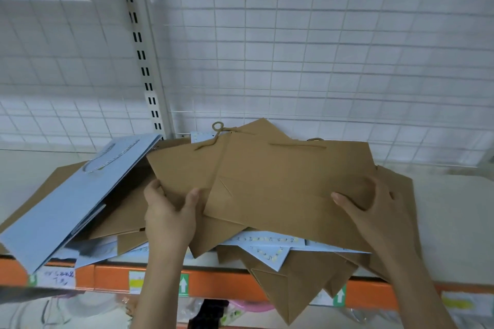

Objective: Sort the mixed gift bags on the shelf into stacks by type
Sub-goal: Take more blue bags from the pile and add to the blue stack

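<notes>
The left hand (171,211) holds the near left edge of a brown paper bag (187,168). Its thumb lies on top and its fingers (153,188) curl under the edge. The right hand (374,208) holds the near right corner of another brown bag (288,184), which lies flat on top of the first one. Its thumb presses on top and the other fingers wrap round the edge. Both bags are folded flat and have thin brown cord handles at the far side.

They sit on a messy pile on the shelf (454,222). To the left a big light blue bag (72,200) with a twisted rope handle leans on more brown bags. Under the 2 held bags are white bags with yellow dots (270,246) and more brown bags (291,291) that hang over the front of the shelf. The shelf's front edge is orange (227,283) with small green arrow stickers. Behind the pile is a white wire grid (294,61).
</notes>
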The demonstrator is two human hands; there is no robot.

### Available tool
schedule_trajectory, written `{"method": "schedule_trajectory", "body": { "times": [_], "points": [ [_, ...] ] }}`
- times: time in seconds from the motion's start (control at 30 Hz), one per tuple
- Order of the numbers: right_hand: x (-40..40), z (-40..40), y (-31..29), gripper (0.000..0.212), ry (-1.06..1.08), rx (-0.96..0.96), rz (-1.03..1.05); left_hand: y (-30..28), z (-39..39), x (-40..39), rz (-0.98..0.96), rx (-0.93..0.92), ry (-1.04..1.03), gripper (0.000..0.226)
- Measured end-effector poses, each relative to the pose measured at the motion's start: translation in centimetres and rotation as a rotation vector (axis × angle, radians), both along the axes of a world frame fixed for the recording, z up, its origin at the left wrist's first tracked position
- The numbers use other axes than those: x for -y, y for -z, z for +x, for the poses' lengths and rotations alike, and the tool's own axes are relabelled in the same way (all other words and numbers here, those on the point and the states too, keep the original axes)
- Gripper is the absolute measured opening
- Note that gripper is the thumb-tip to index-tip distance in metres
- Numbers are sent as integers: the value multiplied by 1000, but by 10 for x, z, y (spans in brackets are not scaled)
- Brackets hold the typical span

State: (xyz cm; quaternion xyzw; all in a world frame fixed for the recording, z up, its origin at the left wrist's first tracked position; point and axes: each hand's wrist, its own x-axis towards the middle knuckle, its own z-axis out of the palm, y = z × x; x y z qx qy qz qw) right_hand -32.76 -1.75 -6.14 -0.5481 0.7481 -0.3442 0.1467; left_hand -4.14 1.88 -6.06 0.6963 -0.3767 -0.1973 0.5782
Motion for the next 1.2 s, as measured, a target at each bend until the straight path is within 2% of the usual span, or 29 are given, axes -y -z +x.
{"method": "schedule_trajectory", "body": {
  "times": [0.17,0.53,0.77,0.9,1.13,1.2],
  "points": [
    [1,-6,3,81,-24,60,-1,-6,-8,-7,-114,85,-24,50],
    [8,-34,-3,81,-85,109,-35,-19,-25,-16,-136,109,-91,50],
    [1,-29,4,79,-49,134,-75,-26,-13,-19,-111,63,41,55],
    [-5,-28,5,80,9,140,-81,-24,-29,-7,-123,-36,139,53],
    [-18,-88,1,78,111,99,-66,-19,-82,12,-89,58,252,15],
    [-18,-116,1,77,135,78,-76,-19,-105,16,-78,86,273,14]
  ]
}}
